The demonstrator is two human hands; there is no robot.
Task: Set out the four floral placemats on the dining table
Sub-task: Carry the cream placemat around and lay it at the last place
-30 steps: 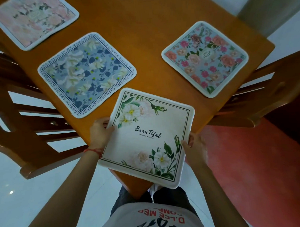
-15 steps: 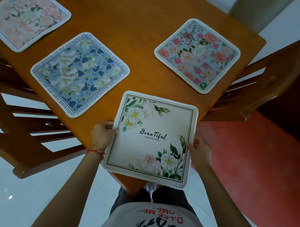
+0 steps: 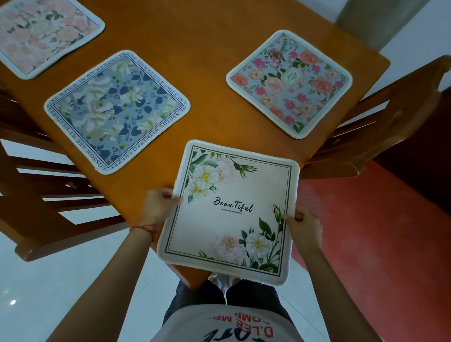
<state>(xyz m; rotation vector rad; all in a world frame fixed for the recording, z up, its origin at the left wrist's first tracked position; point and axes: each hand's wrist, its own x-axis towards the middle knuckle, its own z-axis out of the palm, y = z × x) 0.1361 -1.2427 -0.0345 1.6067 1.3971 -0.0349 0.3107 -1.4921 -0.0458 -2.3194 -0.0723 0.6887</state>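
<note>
Both hands are gripping the cream placemat [image 3: 228,211] now, a soft, square mat with rounded corners and a fuzzy white border, printed with white and blush flowers in two opposite corners and the script word "Beautiful" in the middle. The left hand [image 3: 158,206] is pinching its left edge, thumb lying on top of the fabric. The right hand [image 3: 304,225] is clamping the right edge lower down, fingers curling underneath. The mat is sitting over the near corner of the table [image 3: 210,56], its lower part overhanging the edge above the person's legs.

The tabletop is glossy orange-brown wood, smooth and bare between the mats. Three more mats are lying flat on it, same rounded-square shape: the blue placemat [image 3: 117,110] with pale blooms and lettering running round its border, just up and left of the left hand; the pink-rose placemat [image 3: 289,83] on a pale blue ground, up and right; and the pale peach placemat [image 3: 38,34] at the far left, partly out of view. Slatted wooden chairs [image 3: 386,124] are flanking both sides.
</note>
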